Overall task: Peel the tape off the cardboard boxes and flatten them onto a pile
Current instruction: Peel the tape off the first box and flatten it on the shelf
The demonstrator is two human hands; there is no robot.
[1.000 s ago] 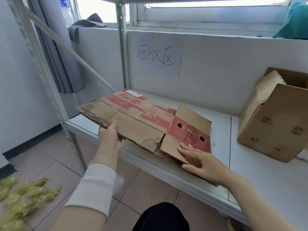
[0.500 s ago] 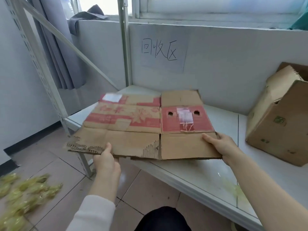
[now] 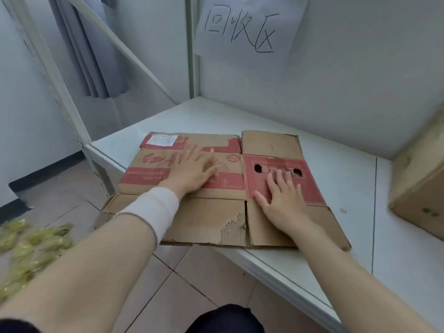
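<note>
Cardboard box (image 3: 209,219), flattened, is seen lying on the white shelf (image 3: 348,188), its near left corner overhanging the front edge. It is pressed down by both palms. The left hand (image 3: 192,169) (blurred) is laid flat on the red-printed panel, and the right hand (image 3: 281,195) is spread, fingers straight, beside the two handle holes. Nothing is gripped. The flattening step appears nearly finished. Next, the unflattened box (image 3: 422,188) at the right would probably need to be drawn closer and checked for tape.

Bare shelf (image 3: 348,188), seemingly passable, before upright box (image 3: 420,186).
</note>
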